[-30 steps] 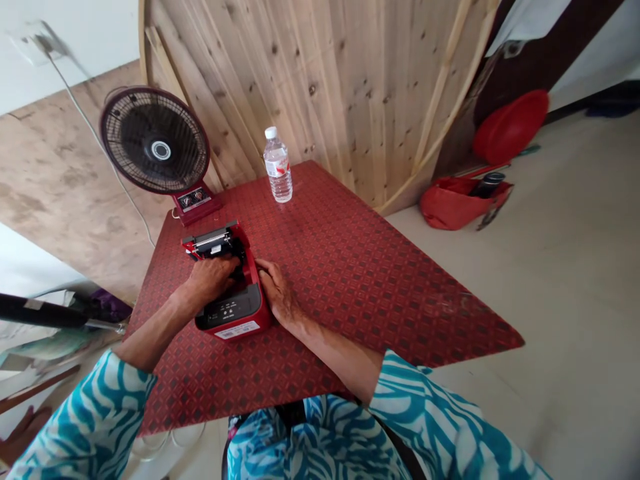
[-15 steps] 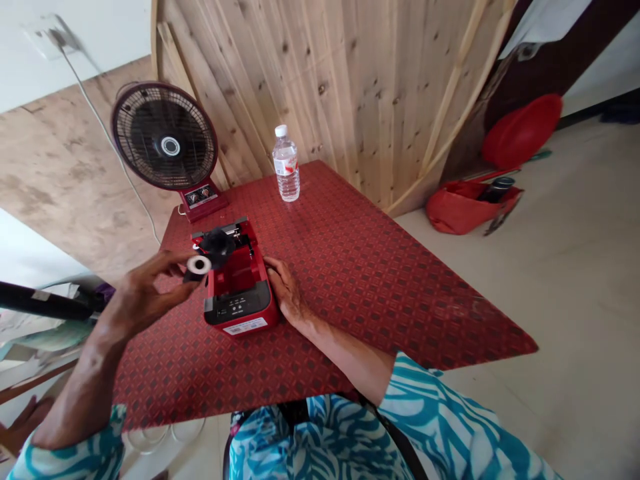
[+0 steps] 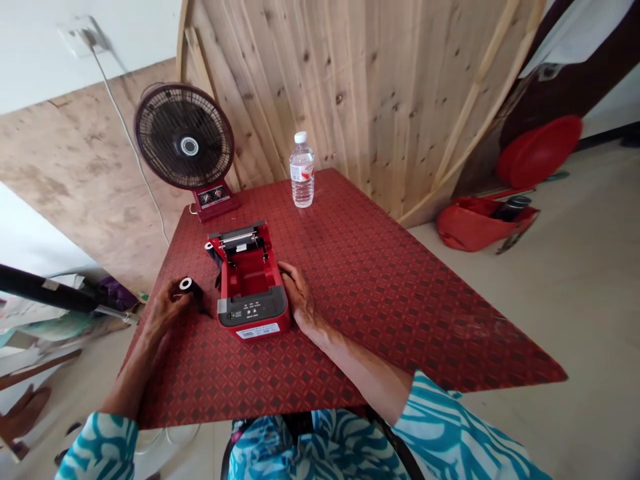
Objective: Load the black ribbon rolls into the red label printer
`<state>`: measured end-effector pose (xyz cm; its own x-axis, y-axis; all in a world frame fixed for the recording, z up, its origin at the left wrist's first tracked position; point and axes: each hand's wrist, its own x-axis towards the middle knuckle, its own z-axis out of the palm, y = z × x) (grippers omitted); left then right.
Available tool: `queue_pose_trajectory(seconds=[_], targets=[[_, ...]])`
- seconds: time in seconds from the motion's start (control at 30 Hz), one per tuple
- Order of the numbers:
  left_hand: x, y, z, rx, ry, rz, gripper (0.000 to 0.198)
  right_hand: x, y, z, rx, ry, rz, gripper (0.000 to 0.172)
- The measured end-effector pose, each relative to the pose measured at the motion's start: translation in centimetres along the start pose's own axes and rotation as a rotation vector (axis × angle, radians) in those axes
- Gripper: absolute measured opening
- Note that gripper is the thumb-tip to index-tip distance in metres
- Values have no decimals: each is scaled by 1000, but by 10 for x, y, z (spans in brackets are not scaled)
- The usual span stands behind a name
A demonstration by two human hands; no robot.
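A red and black label printer [image 3: 253, 308] stands on the table with its lid raised and its red inner bay exposed. My right hand [image 3: 299, 293] rests along the printer's right side, fingers pressed to it and steadying it. Left of the printer, my left hand [image 3: 173, 303] grips a black ribbon roll [image 3: 193, 293] with a white core, at table level. Black film [image 3: 216, 263] hangs by the printer's left side, close to a second white core [image 3: 209, 247] near the lid. Whether the film joins the roll is hard to make out.
A maroon fan [image 3: 186, 140] stands at the back left of the table [image 3: 380, 300], its cable running to a wall socket [image 3: 83, 37]. A water bottle [image 3: 302, 173] stands at the back. On the floor to the right lies a red bag [image 3: 465, 227].
My left hand has carried the ribbon roll down and left, away from above the printer, uncovering the bay and lid. My right hand stays at the printer's side. The view has shifted slightly.
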<state>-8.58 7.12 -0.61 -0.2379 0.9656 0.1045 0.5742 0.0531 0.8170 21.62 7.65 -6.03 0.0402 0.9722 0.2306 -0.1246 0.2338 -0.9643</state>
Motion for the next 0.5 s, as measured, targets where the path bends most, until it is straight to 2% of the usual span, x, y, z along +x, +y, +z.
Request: queue_pose_trajectory(seconds=[0.13,0.23,0.33,0.5], targets=[[-1,4,-9,85,-81,25,58,-1,-2,-1,-4,1,-3,34],[8,20,-22,-10,-95,58,65,-1,-2,0,-4,5,2,35],[33,36,-22,-30,-74,90,63,-1,-1,0,-8,8,9,35],[86,45,1,61,-210,31,58,1,2,1,-15,24,-7,34]])
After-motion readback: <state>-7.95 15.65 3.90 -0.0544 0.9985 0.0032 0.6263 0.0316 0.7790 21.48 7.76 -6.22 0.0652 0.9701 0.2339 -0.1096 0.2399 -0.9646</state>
